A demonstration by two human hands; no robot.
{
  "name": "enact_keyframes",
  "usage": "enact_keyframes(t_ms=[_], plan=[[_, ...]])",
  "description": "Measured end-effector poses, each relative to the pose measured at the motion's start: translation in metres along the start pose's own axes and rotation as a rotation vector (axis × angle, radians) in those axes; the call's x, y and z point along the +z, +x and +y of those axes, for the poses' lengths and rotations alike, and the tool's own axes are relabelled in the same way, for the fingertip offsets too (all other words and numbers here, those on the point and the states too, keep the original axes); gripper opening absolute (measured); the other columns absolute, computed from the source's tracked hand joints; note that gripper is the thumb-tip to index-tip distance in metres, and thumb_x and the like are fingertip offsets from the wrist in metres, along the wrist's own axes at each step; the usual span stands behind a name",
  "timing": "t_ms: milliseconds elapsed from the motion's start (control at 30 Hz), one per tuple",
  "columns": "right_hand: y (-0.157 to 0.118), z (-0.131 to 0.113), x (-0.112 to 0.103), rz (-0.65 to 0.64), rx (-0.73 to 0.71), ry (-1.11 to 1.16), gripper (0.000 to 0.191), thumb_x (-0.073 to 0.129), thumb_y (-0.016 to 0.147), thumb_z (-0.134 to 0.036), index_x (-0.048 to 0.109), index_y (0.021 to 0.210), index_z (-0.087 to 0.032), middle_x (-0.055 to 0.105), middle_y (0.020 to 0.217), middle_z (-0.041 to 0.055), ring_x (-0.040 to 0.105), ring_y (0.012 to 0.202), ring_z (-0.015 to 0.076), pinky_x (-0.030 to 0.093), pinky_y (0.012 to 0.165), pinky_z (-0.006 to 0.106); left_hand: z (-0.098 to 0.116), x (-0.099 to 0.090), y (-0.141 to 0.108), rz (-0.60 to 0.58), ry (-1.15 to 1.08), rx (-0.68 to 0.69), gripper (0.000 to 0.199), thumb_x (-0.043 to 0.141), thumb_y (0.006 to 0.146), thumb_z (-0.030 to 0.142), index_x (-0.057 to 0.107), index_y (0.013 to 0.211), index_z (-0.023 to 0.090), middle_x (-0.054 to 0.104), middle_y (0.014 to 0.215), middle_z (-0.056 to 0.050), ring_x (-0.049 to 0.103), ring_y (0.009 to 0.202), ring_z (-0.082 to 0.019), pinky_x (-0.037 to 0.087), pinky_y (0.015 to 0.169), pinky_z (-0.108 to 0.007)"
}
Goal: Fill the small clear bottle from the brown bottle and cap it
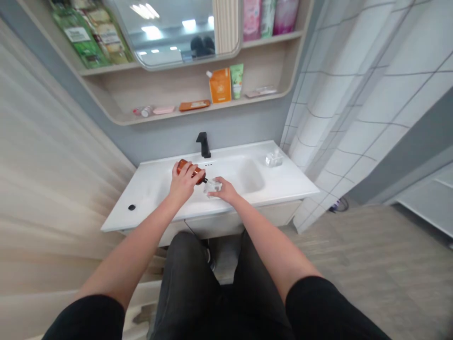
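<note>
A wall cabinet (159, 87) spans the wall above a white washbasin counter (293, 179). Set in its upper part is a mirror (170, 33). At its upper left stands a green bottle (79, 37) with a white label, the print too small to read; an orange spouted pouch (220, 87) on the lower shelf bears pale, illegible marks. The black faucet (204, 145) rises at the counter's back edge. Near the middle of its front edge, the left hand (183, 184) curls its fingers around a tilted amber bottle (202, 179), whose black neck points at a clear container (211, 187), pinched between the right hand's (227, 191) slightly parted thumb and fingers. Toward the front left corner lies a black disc (131, 207).
</note>
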State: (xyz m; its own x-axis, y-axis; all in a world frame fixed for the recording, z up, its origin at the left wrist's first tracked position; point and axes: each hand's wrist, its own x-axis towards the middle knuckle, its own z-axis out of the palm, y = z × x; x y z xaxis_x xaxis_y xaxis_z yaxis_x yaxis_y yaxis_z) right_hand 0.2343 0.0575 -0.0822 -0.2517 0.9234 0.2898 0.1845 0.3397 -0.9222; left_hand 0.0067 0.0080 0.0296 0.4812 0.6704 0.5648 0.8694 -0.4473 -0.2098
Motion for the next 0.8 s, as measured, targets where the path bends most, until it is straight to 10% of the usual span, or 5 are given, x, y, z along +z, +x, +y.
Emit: enact_keyframes(t_ms=[800], plan=[[0.002,0.005,0.003,0.028,0.009,0.166,0.083,0.096,0.058,-0.061,0.06,0.124,-0.027,0.07,0.112,0.0011,0.066,0.096,0.0229,0.057,0.087,0.036,0.003,-0.032,0.041,-0.027,-0.06,0.236,0.048,0.054,0.105,0.017,0.068,0.145,0.038,0.067,0.154,-0.011,0.048,0.158,-0.032,0.022,0.133,-0.074]])
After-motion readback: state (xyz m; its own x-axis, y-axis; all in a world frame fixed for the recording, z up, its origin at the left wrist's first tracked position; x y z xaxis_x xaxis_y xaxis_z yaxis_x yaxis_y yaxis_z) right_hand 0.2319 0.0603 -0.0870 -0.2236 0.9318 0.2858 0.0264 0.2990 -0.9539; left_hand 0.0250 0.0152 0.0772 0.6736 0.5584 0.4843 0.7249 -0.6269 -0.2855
